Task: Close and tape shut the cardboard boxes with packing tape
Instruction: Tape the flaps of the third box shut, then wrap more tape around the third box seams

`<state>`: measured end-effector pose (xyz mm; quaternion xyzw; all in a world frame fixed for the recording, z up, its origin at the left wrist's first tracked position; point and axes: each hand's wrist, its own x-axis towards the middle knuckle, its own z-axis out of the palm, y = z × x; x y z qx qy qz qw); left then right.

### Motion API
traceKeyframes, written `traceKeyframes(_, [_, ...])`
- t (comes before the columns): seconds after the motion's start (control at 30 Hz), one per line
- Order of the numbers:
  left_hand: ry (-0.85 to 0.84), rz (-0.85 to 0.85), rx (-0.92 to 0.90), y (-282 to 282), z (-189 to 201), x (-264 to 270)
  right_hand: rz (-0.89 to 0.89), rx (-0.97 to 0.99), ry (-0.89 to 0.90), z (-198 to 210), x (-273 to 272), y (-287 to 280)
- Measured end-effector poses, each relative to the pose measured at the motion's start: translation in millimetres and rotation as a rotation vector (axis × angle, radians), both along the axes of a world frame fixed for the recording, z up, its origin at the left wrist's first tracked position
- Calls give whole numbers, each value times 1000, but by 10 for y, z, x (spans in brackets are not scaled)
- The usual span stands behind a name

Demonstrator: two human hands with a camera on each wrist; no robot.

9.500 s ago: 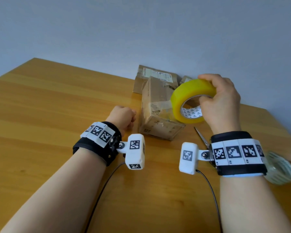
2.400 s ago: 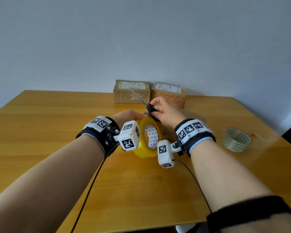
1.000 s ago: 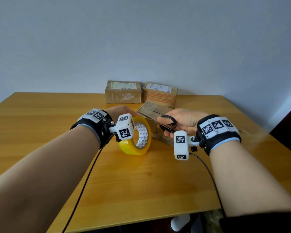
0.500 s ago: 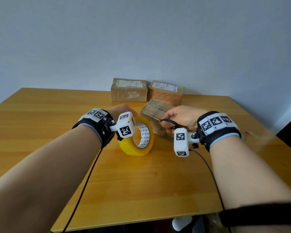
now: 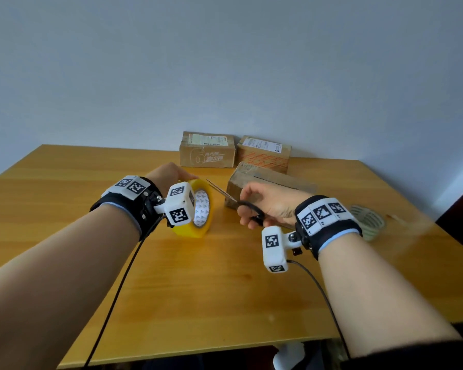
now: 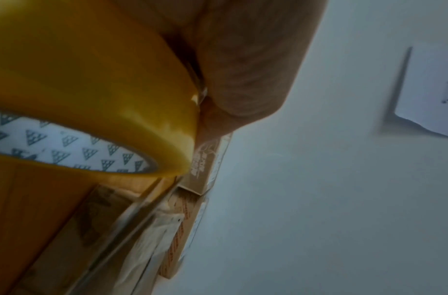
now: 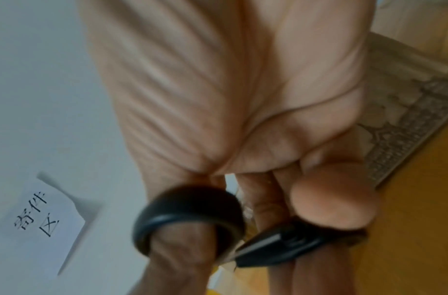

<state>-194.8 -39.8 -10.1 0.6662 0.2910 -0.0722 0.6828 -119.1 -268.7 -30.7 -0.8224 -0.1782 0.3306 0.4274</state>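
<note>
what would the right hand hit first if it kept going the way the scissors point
Most likely the yellow tape roll gripped by the left hand: the scissors in the right hand aim at its top edge, though depth is unclear.

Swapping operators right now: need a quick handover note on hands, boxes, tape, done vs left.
Left hand: holds the yellow packing tape roll upright on the wooden table.
Right hand: fingers through the black-handled scissors, blades pointing toward the roll.
Near brown cardboard box lies just beyond the right hand; whether its tape is cut from the roll is unclear.
Two more cardboard boxes stand at the far edge by the wall, flaps closed.
A pale second tape roll lies right of the right wrist.
Left: cut the tape, press it down, check the far boxes.
</note>
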Motion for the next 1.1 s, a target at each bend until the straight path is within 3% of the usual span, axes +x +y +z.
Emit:
traceKeyframes(0.13, [-42,198,26,109,21,-28,-9,-200,-19,-137,-48,222])
traceKeyframes(0.27, [-56,251,59,175,17,-30,213,-548,-350,-192,-102,444])
traceKeyframes(0.4, [-68,250,46,198,-58,-28,342,-696,-491,-163,-162,613])
traceKeyframes(0.53, [-119,307,74,220,-29,-48,321,-785,-605,-103,-139,698])
traceKeyframes(0.7, [-218,369,97,238,47,-4,251,-710,-684,-109,-123,705])
traceKeyframes(0.87, [-275,368,67,157,79,35,-255,-276,-984,-59,39,569])
traceKeyframes(1.03, [-318,360,5,21,49,138,-265,-441,-902,-134,247,418])
traceKeyframes(1.1, [-334,353,-7,-12,29,189,-241,-407,-852,-230,308,408])
